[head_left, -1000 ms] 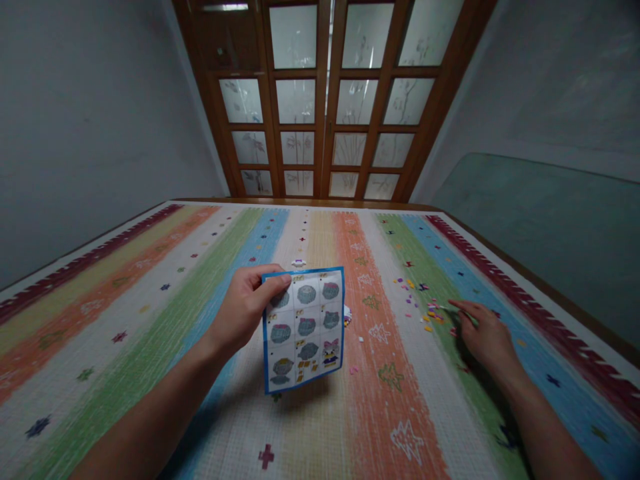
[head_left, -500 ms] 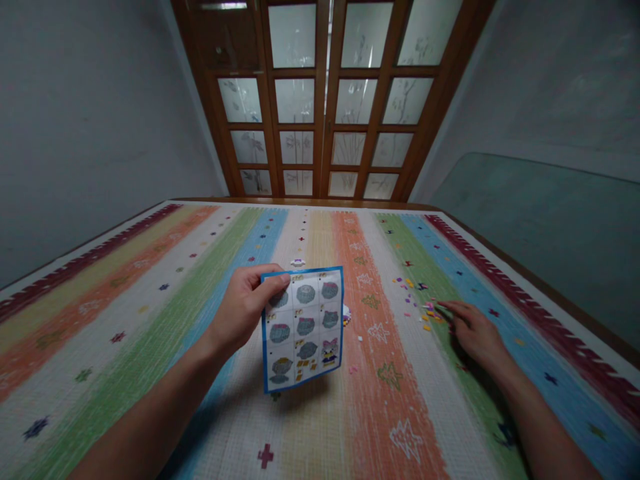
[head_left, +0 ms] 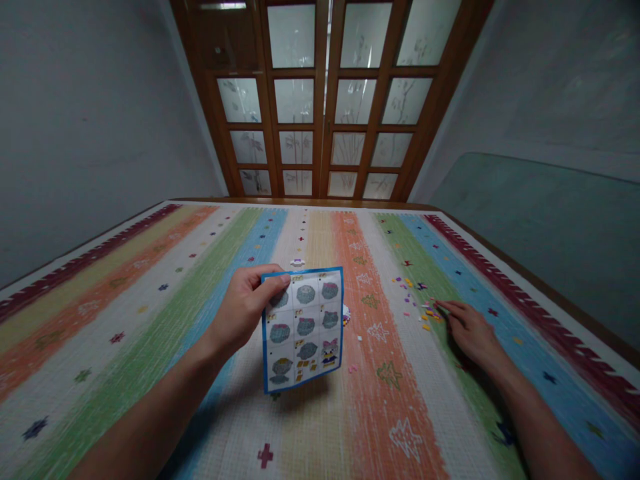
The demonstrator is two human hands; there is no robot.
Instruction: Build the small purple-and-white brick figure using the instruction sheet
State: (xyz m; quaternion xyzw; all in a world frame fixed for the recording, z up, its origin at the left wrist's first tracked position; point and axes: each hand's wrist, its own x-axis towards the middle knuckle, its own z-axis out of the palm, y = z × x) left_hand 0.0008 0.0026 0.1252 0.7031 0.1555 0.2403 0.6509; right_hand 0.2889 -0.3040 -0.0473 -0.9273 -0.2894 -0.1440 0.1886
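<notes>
Pinched between the thumb and fingers of my left hand (head_left: 243, 303) is a blue-edged instruction sheet (head_left: 305, 333). Its face shows a grid of grey building steps, with a coloured figure at the lower right. It is held upright above the cloth. My right hand (head_left: 473, 333) reaches in from the right, index finger stretched out to the edge of a scatter of tiny building bricks (head_left: 429, 317) in yellow, orange, pink, purple and white. The other fingers curl beneath, partly hidden. Behind the sheet's right edge peeks a small white, purple and yellow brick piece (head_left: 346, 315), mostly covered.
A striped tablecloth (head_left: 225, 407) covers the table. Beyond the sheet lies a small white and purple piece (head_left: 297, 262). A white brick (head_left: 359, 339) and a pink piece (head_left: 353, 369) sit right of the sheet. Wood-framed glass doors (head_left: 325, 127) stand past the table's far edge.
My right index finger has drawn in slightly at the edge of the bricks. The left hand and the sheet are practically still.
</notes>
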